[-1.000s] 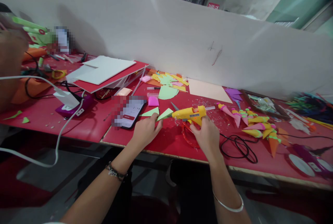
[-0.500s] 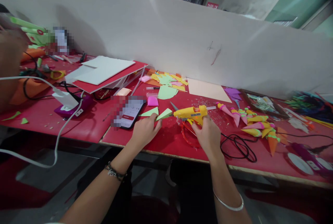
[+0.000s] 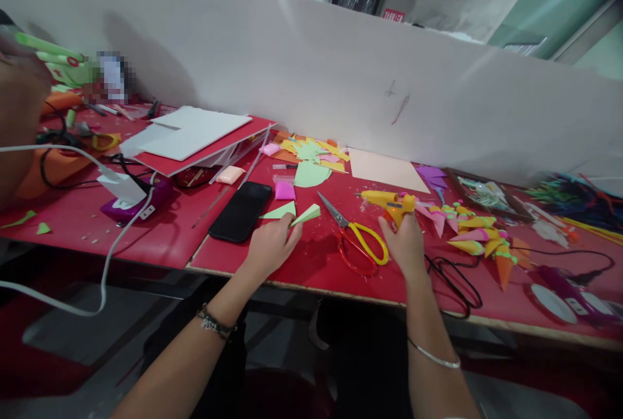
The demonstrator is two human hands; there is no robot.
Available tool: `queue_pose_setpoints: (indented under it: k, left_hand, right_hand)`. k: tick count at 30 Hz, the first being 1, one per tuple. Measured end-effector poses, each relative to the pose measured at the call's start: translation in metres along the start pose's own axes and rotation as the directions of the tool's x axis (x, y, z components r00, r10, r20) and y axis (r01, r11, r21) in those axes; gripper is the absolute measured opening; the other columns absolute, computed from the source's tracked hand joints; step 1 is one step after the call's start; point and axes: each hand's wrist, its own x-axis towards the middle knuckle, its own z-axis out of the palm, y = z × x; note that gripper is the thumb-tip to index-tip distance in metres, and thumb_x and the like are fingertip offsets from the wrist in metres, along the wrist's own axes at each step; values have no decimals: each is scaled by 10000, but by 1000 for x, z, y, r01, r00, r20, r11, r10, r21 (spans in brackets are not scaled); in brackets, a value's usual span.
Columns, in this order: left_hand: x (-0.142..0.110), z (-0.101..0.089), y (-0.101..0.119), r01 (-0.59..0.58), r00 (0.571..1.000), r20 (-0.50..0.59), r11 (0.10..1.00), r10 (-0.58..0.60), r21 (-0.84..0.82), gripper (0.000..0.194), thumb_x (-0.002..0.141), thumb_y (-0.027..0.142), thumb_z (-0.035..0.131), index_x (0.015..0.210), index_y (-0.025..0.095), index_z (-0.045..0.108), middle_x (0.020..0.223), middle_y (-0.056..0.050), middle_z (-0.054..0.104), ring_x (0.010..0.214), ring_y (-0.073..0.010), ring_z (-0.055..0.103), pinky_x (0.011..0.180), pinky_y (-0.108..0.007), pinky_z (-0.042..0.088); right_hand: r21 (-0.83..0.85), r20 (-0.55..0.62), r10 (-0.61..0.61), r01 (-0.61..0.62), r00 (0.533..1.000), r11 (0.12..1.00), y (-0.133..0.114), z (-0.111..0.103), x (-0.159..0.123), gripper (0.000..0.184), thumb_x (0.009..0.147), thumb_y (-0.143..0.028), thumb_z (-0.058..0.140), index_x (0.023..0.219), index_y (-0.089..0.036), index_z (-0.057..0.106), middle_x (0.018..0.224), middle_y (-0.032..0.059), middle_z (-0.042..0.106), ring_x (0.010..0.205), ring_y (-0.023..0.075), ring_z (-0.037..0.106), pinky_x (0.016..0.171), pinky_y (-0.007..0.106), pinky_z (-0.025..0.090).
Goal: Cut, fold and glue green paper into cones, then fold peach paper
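Observation:
Between the fingers of my left hand [image 3: 271, 245] is a small light-green paper cone [image 3: 306, 214], its wide end pointing right. A flat light-green paper piece [image 3: 280, 211] lies just behind that hand. My right hand [image 3: 405, 242] is wrapped round the handle of a yellow glue gun [image 3: 384, 199], whose nozzle points left, well apart from the cone. Scissors [image 3: 363, 237] with yellow and red handles lie on the red table between my hands. The phone [image 3: 241, 213] with a dark screen lies left of my left hand.
Small pink, yellow and orange cones [image 3: 479, 237] are heaped at the right, near a black cord [image 3: 457, 289]. Behind are paper scraps [image 3: 311, 146] and a peach sheet [image 3: 387, 170]. A purple power strip [image 3: 141, 205] and white boards [image 3: 195, 132] lie left. Another person's arm [image 3: 19, 127] shows far left.
My right hand has drawn the glue gun away to the right, off the cone, uncovering the scissors. The phone screen has gone dark. My left hand has stayed nearly still.

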Motion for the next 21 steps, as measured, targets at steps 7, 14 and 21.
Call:
queue_pose_setpoints:
  k: [7,14,21]
  left_hand:
    - [0,0,-1,-60,994,55,891,95,-451,323,873,364,271,774,164,505,548,15,468,521,-128,466,505,-216,264]
    - [-1,-1,2,-89,988,51,812,145,-577,347,874,367,284,766,148,531,548,28,451,518,-114,441,508,-216,259]
    - [-1,2,4,-110,984,50,815,169,-569,327,869,354,301,741,149,521,599,14,504,574,-123,484,541,-214,292]
  right_hand:
    - [-6,45,76,-76,996,997,34,25,10,351,730,-196,388,1043,-48,452,932,196,523,903,290,501,780,412,382]
    - [122,-407,12,42,913,992,-3,-6,-3,388,747,-313,458,1087,-129,418,1035,155,482,1037,283,413,855,454,327]
    - [84,-267,-199,229,943,970,-35,-4,-12,601,699,-435,536,1193,-145,351,1154,157,422,1110,285,350,908,473,274]
